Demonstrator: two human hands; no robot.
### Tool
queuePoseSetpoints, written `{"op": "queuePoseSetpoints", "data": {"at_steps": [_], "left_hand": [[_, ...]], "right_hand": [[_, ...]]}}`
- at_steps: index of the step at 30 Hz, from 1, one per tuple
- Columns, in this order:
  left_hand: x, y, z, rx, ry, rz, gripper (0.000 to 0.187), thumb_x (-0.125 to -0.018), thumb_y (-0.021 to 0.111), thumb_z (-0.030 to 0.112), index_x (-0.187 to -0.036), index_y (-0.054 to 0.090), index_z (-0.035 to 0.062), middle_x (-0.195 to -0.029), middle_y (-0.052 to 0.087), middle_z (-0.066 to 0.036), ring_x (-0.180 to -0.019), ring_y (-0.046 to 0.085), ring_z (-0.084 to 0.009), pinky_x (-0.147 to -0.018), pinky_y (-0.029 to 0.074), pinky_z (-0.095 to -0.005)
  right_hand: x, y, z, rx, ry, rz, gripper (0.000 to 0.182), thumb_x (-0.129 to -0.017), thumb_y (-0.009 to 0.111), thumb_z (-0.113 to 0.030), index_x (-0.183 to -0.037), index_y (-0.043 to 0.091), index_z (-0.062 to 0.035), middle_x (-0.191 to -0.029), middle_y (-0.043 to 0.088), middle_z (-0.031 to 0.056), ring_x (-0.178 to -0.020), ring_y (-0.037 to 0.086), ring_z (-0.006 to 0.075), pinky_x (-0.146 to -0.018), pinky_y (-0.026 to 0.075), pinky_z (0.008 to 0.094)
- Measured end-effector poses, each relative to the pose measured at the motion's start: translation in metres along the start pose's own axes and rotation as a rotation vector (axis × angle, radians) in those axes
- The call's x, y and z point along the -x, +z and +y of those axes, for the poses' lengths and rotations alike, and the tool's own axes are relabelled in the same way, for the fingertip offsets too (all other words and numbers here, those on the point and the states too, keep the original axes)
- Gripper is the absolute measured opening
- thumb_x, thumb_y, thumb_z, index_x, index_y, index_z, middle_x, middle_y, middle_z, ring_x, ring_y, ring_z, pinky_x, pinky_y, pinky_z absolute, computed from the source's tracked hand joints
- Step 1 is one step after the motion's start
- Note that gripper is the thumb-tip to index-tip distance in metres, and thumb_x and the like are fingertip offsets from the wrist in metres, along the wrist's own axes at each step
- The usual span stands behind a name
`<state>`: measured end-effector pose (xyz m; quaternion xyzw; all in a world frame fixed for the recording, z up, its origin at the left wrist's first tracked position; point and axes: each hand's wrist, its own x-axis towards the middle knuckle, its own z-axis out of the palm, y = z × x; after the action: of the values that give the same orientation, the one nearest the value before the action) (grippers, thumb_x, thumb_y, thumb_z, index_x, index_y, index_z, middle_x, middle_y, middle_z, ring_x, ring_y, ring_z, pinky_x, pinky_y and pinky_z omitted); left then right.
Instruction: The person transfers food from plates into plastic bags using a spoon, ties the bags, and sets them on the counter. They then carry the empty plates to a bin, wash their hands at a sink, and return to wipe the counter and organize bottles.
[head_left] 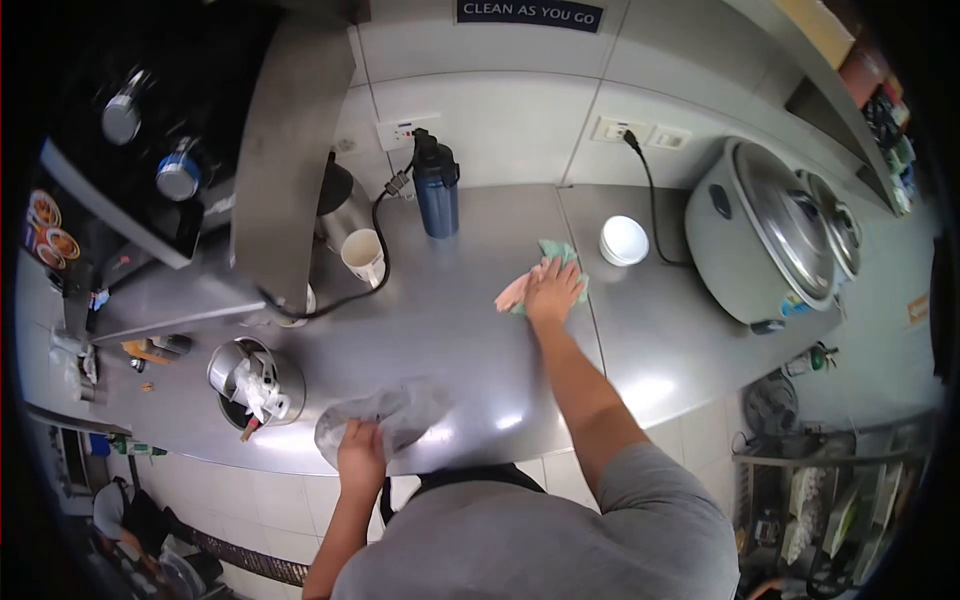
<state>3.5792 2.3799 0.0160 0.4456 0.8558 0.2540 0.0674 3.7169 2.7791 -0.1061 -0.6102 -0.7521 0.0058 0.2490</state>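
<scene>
Near the front edge of the steel counter, my left hand point(361, 447) is closed on a thin, see-through plastic bag point(408, 410). The bag spreads to the right over the metal. Farther back, my right hand point(552, 292) presses a pink and green cloth point(512, 293) against the countertop, its fingers over the fabric. Part of the cloth is hidden beneath that hand. A white bowl or cup point(624, 241) stands to the right of the cloth, apart from it.
A blue bottle point(437, 190) and a white mug point(363, 256) stand behind, near a black cord. At right is a large lidded pot point(750, 240). A metal container point(290, 385) with crumpled white material sits at left. Another person point(125, 515) is at lower left.
</scene>
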Motion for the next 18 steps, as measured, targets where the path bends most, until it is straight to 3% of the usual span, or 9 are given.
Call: {"op": "queuePoseSetpoints", "data": {"at_steps": [5, 7, 8, 9, 10, 12, 13, 16, 18], "left_hand": [[-0.003, -0.056, 0.044, 0.144, -0.094, 0.286, 0.012, -0.087, 0.05, 0.006, -0.077, 0.053, -0.0004, -0.078, 0.052, -0.016, -0.073, 0.052, -0.0308, -0.068, 0.042, -0.0355], [-0.009, -0.064, 0.07, 0.235, -0.122, 0.367, 0.02, -0.09, 0.047, 0.01, -0.073, 0.05, 0.0001, -0.074, 0.049, -0.012, -0.069, 0.048, -0.0245, -0.066, 0.039, -0.0322], [-0.015, -0.067, 0.084, 0.259, -0.091, 0.371, 0.021, -0.091, 0.047, 0.011, -0.073, 0.05, 0.0004, -0.074, 0.048, -0.011, -0.069, 0.048, -0.0228, -0.066, 0.038, -0.0309], [-0.024, -0.065, 0.099, 0.295, -0.054, 0.379, 0.022, -0.091, 0.046, 0.013, -0.073, 0.049, 0.0007, -0.073, 0.048, -0.01, -0.069, 0.047, -0.0211, -0.065, 0.038, -0.0297], [-0.032, -0.062, 0.114, 0.34, -0.013, 0.378, 0.023, -0.092, 0.046, 0.014, -0.072, 0.048, 0.0009, -0.073, 0.047, -0.009, -0.069, 0.046, -0.0194, -0.065, 0.037, -0.0284], [-0.062, -0.055, 0.148, 0.435, 0.042, 0.335, 0.023, -0.092, 0.046, 0.015, -0.073, 0.047, 0.002, -0.073, 0.045, -0.005, -0.069, 0.045, -0.0155, -0.065, 0.036, -0.0265], [-0.08, -0.047, 0.163, 0.483, 0.079, 0.305, 0.023, -0.093, 0.045, 0.016, -0.074, 0.047, 0.0026, -0.073, 0.045, -0.003, -0.07, 0.044, -0.0136, -0.065, 0.036, -0.0256], [-0.141, -0.015, 0.183, 0.653, 0.063, 0.159, 0.019, -0.093, 0.046, 0.015, -0.078, 0.048, 0.004, -0.076, 0.047, 0.001, -0.074, 0.043, -0.0079, -0.069, 0.035, -0.0216], [-0.192, 0.019, 0.195, 0.611, 0.21, 0.15, 0.016, -0.094, 0.045, 0.014, -0.083, 0.052, 0.0031, -0.081, 0.051, 0.001, -0.078, 0.045, -0.0073, -0.073, 0.036, -0.0207]], "right_hand": [[-0.118, 0.06, -0.022, -0.01, -0.26, -0.131, 0.046, -0.088, 0.046, -0.034, -0.127, 0.049, -0.0103, -0.132, 0.044, 0.0184, -0.126, 0.034, 0.0365, -0.103, 0.023, 0.0541], [-0.106, 0.056, -0.051, 0.043, -0.473, -0.484, 0.044, -0.086, 0.048, -0.036, -0.12, 0.055, -0.0088, -0.124, 0.051, 0.0177, -0.122, 0.041, 0.0362, -0.101, 0.027, 0.0515], [-0.064, 0.003, -0.064, -0.086, -0.719, -0.299, 0.046, -0.084, 0.05, -0.04, -0.115, 0.058, -0.0081, -0.119, 0.055, 0.018, -0.116, 0.046, 0.0371, -0.1, 0.03, 0.0493], [-0.026, -0.025, -0.085, -0.089, -0.706, -0.595, 0.048, -0.08, 0.055, -0.041, -0.115, 0.058, -0.007, -0.12, 0.054, 0.0195, -0.115, 0.047, 0.0381, -0.099, 0.031, 0.0482], [0.055, 0.026, -0.07, -0.504, -0.792, -0.136, 0.048, -0.077, 0.058, -0.038, -0.112, 0.059, -0.0056, -0.119, 0.053, 0.0214, -0.114, 0.047, 0.0384, -0.1, 0.03, 0.0497], [0.142, -0.041, -0.066, -0.379, -1.096, -0.898, 0.05, -0.078, 0.055, -0.037, -0.116, 0.056, -0.0049, -0.119, 0.051, 0.0202, -0.12, 0.042, 0.0353, -0.105, 0.026, 0.0493], [0.177, -0.078, -0.034, -0.575, -1.219, -0.703, 0.049, -0.077, 0.055, -0.035, -0.115, 0.057, -0.0055, -0.125, 0.049, 0.0179, -0.124, 0.039, 0.0336, -0.108, 0.022, 0.0491], [0.154, -0.104, 0.045, -0.556, -0.979, -0.498, 0.041, -0.079, 0.054, -0.031, -0.111, 0.059, -0.0051, -0.132, 0.045, 0.0186, -0.124, 0.039, 0.0325, -0.108, 0.024, 0.0473], [0.089, -0.086, 0.11, -0.554, -0.457, -0.567, 0.036, -0.08, 0.052, -0.025, -0.108, 0.061, -0.0046, -0.127, 0.049, 0.0217, -0.123, 0.04, 0.0337, -0.106, 0.027, 0.0471]]}}
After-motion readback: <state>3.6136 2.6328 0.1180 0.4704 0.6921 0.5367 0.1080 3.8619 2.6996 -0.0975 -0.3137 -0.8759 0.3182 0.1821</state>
